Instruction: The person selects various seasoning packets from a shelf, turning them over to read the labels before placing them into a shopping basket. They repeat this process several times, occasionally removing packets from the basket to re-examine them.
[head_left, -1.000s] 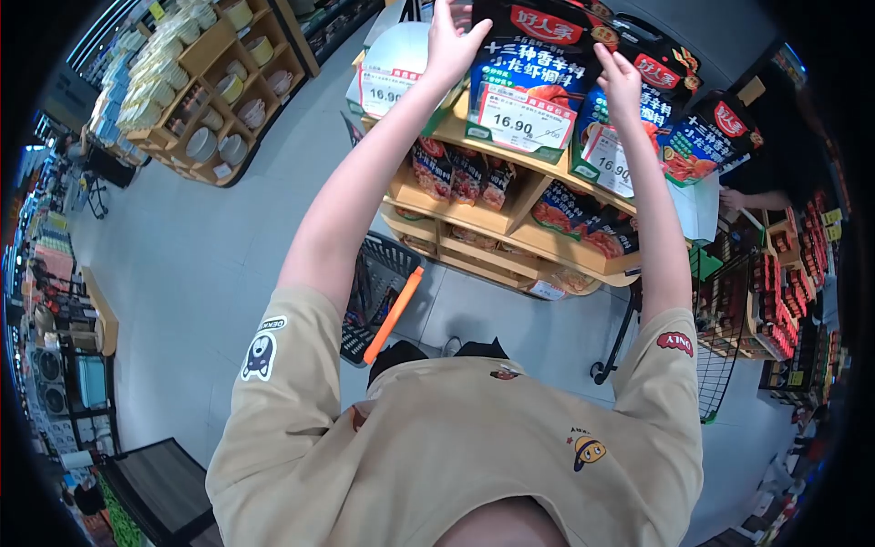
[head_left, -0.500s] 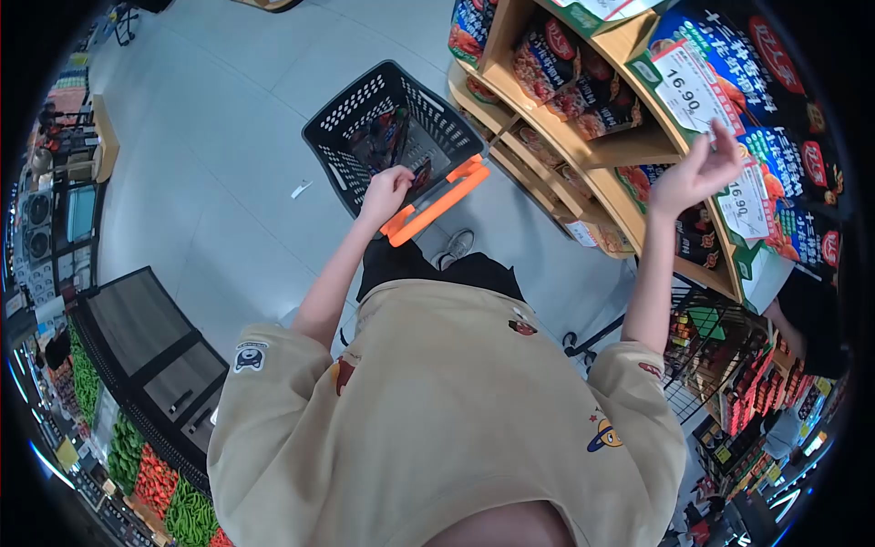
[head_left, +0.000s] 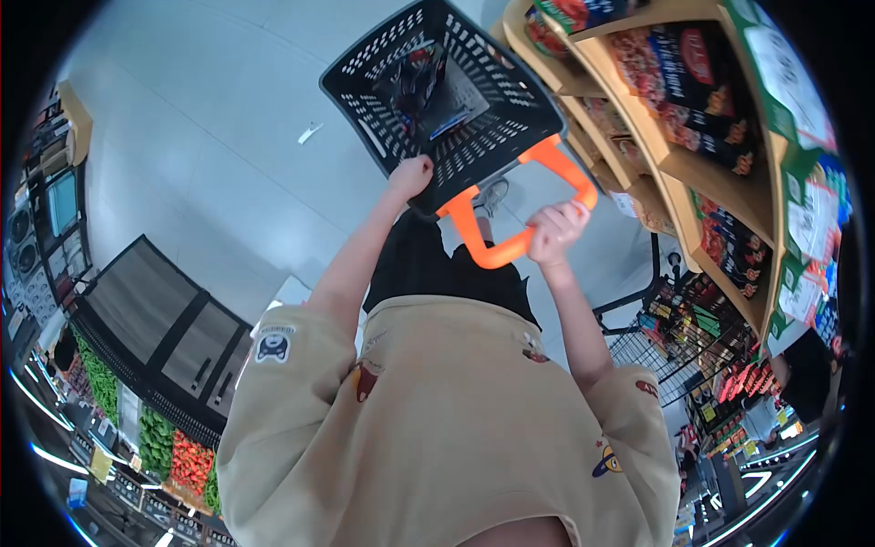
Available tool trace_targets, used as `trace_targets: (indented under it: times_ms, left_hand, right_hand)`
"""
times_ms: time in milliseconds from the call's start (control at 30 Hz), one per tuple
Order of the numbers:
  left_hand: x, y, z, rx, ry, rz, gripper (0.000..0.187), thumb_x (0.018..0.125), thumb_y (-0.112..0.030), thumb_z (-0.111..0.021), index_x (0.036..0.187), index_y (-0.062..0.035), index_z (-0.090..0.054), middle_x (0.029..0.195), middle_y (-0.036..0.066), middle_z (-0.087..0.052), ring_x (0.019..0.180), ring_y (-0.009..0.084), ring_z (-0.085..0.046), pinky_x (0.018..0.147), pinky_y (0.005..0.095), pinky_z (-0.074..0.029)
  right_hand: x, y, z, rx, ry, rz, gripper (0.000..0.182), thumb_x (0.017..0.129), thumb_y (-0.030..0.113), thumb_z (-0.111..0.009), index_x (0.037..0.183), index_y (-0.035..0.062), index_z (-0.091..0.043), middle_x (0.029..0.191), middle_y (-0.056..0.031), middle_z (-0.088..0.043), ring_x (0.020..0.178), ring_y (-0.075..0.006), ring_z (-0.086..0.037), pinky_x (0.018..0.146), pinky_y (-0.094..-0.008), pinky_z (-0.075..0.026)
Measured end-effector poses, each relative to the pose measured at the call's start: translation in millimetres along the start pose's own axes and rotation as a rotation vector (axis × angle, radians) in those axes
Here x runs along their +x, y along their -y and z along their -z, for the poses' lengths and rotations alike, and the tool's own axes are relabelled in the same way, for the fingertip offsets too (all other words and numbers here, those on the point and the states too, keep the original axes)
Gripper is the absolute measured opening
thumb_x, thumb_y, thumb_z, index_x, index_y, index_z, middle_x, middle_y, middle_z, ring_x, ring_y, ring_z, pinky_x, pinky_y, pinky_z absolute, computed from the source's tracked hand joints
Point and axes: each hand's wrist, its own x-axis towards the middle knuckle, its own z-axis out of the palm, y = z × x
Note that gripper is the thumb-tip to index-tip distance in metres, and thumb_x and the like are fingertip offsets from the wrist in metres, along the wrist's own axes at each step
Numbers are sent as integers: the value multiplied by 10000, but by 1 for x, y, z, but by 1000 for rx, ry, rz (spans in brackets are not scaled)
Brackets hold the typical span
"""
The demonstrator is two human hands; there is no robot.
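Right hand: clenched round the orange handle of the black basket. Left hand: grasping the basket's near rim. Basket: over the floor, beside the wooden shelf, packets inside. Keep your lift level and both grips firm, so the packets don't slide.

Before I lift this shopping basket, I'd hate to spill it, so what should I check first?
1. Right hand closed round the orange handle: ok.
2. Left hand on the basket rim: ok.
3. Packets lying inside the basket, none over the rim: ok.
4. Basket clear of the wooden shelf: cannot tell, it is close.
5. Floor beside the basket free: ok.
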Motion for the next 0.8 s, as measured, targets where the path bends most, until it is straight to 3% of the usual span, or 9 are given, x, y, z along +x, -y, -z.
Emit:
trace_targets:
  times_ms: [67, 233, 300, 333, 400, 533, 567, 667, 800]
  left_hand:
    - [27, 18, -14, 65, 49, 49, 192, 729, -172, -493, 855, -63, -589, 771, 130, -611, 770, 297, -587, 673, 380, -465]
    - [107, 62, -50, 241, 250, 180, 231, 740, -200, -462, 863, -88, -622, 925, 162, -576, 881, 298, -567, 759, 397, -455]
    - [125, 77, -67, 264, 366, 229, 273, 744, -229, -477, 942, -103, -617, 1116, 170, -461, 1005, 310, -498, 820, 381, -424]
    - [136, 73, -67, 287, 430, 272, 296, 744, -238, -485, 981, -113, -610, 1178, 168, -411, 1054, 312, -464, 844, 376, -409]
    - [151, 74, -82, 302, 458, 288, 312, 742, -244, -492, 1010, -124, -599, 1227, 169, -356, 1082, 312, -433, 862, 381, -392]
    - [176, 95, -128, 379, 443, 244, 349, 740, -260, -509, 1062, -145, -576, 1320, 186, -230, 1126, 312, -380, 905, 394, -342]
    - [181, 101, -137, 483, 408, 217, 370, 708, -304, -533, 1064, -212, -571, 1342, 205, -199, 1097, 346, -415, 894, 405, -374]
    - [187, 115, -154, 631, 250, 80, 281, 774, -186, -464, 1020, -89, -560, 1204, 149, -418, 1030, 312, -483, 820, 394, -429]
    - [188, 117, -147, 459, 245, 67, 221, 785, -89, -411, 944, -55, -560, 1042, 127, -534, 936, 283, -544, 757, 382, -456]
  right_hand:
    - [6, -6, -10, 46, -228, 85, 125, 550, 171, -433, 464, 126, -511, 515, 3, -495, 538, -166, -435, 778, -343, -283]
    - [-12, -8, -14, -13, -139, 3, 182, 567, 230, -396, 475, 133, -519, 502, 10, -482, 544, -152, -444, 782, -322, -268]
    - [-49, -14, -17, -109, -51, -336, 221, 594, 267, -395, 479, 134, -528, 505, 12, -490, 556, -147, -460, 785, -328, -263]
    - [0, 2, -9, -143, -56, -58, 235, 601, 288, -405, 500, 132, -549, 514, 14, -500, 577, -143, -478, 790, -335, -256]
    - [1, 4, -6, -174, 29, -85, 276, 635, 288, -381, 535, 122, -577, 522, 3, -511, 603, -147, -488, 813, -338, -246]
    - [-2, 4, -13, -94, -49, -114, 404, 721, 276, -265, 511, 112, -570, 515, -9, -520, 583, -162, -482, 862, -351, -230]
    - [-1, 6, -13, -105, -22, -148, 395, 707, 267, -268, 504, 105, -566, 496, -7, -513, 582, -161, -480, 869, -354, -228]
    - [-4, 2, -16, -109, -61, -109, 420, 725, 273, -250, 493, 111, -561, 487, -1, -510, 581, -147, -481, 862, -349, -232]
    - [-4, 2, -15, -92, -67, -112, 433, 739, 283, -238, 494, 122, -557, 488, 7, -510, 589, -140, -484, 851, -344, -237]
